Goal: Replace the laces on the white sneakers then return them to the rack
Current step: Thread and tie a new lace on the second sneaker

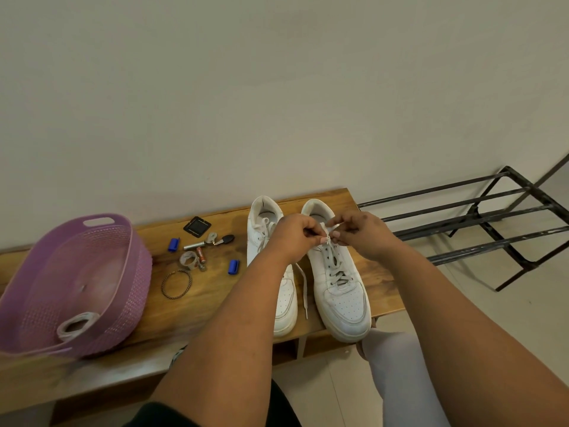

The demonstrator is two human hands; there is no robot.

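A person works a white lace (331, 238) at the top eyelets of the right-hand sneaker (337, 282), one of two white sneakers standing side by side, toes toward the near edge, on a wooden bench (215, 297). The left hand (295, 235) pinches one end of the lace between curled fingers; the right hand (360, 231) pinches the other end, drawn up and toward the far right. Both hands hang just above the shoe's tongue, close together.

The lace looks soft, light and limp, best taken near its stiff tips for threading, and likely to slip from the eyelets if tension drops. The shoe itself seems light but firm enough to lift by the heel collar or the sidewall.

The left-hand sneaker (271, 272) is partly hidden by the left forearm; a loose lace end (303, 291) trails between the two shoes toward the near edge. The black metal rack (480, 220) stands to the right of the bench, its bars bare in view.

Farther left on the bench lie keys (212, 240), two blue clips (234, 267), a metal bangle (176, 285) and a purple basket (77, 282) holding a coiled strip.
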